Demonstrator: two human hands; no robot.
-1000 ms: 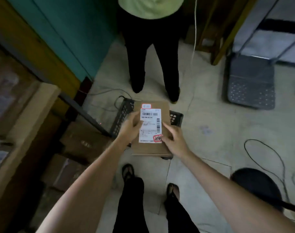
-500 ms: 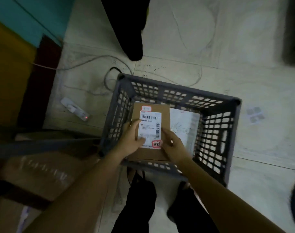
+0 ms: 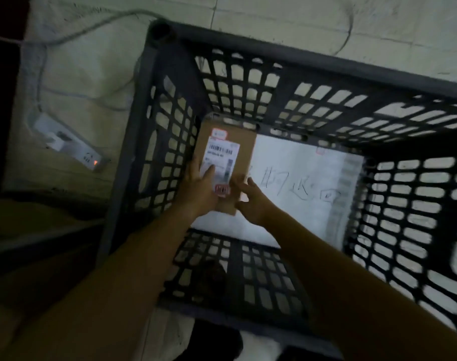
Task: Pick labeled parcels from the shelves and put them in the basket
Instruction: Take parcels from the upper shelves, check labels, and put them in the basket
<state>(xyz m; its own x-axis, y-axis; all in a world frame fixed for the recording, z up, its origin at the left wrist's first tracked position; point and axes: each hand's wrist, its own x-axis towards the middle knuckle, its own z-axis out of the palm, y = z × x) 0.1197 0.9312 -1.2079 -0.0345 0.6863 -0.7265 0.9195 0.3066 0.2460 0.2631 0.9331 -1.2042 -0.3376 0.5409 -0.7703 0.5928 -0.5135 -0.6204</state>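
I judge this to be the put-down step. The brown parcel (image 3: 244, 152) sits low inside the basket (image 3: 326, 62), at the centre of the frame and close against the basket's left-hand mesh wall. Its white label (image 3: 222, 157) faces up at me.

My left hand (image 3: 198, 190) is clamped on the parcel's lower left edge, thumb laid across the label and fingers hidden beneath. My right hand (image 3: 250, 201) touches the lower right corner. Its fingers look spread, but the blur keeps me from telling whether they pinch the card or only steady it.

A flat white parcel (image 3: 300, 194) with handwriting on it covers most of the basket's floor, below and to the right of the brown one. I cannot tell whether the brown parcel already rests on it or hangs just above.

As I read it, the next move is small:
- Lower the parcel until it lies flat on the white one, label up.
- Let the left thumb go.
- Draw both hands straight up past the near rim without catching the mesh.
- Go to the shelves for another labelled parcel.

A power strip (image 3: 68, 144) with a lit orange switch lies on the floor at the left of the frame. It is outside the basket and clear of my path.
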